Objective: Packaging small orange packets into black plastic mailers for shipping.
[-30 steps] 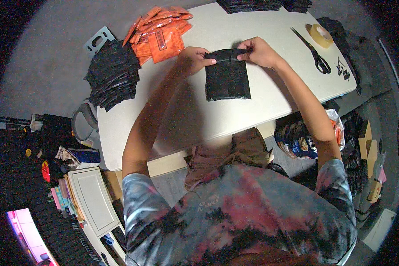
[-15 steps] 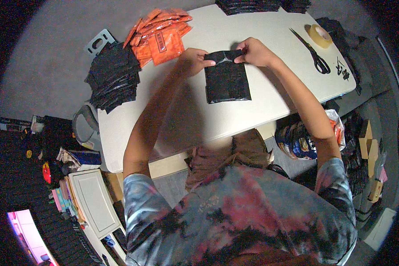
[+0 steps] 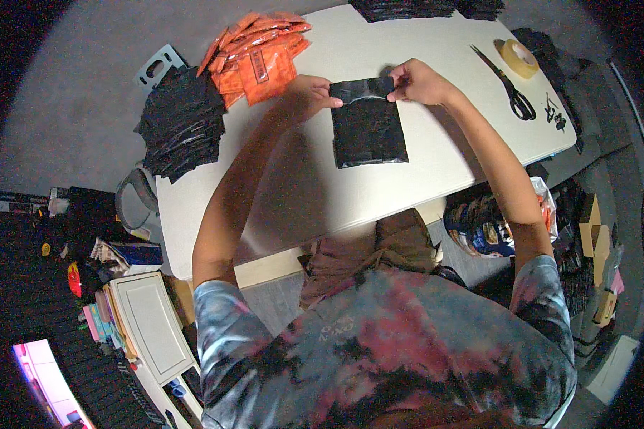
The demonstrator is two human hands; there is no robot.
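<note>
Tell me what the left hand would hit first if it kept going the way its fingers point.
The left hand points rightward along the folded top of the black pouch. Going straight on, it would likely first meet the right hand pinching the other end, though depth is unclear.

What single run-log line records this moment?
left hand: grips black pouch top-left | right hand: grips top-right | pouch: flat on white table

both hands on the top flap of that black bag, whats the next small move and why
Probably press the folded flap flat along its length: the left hand and right hand pinch the top corners of the black bag, which lies on the white table.
</note>
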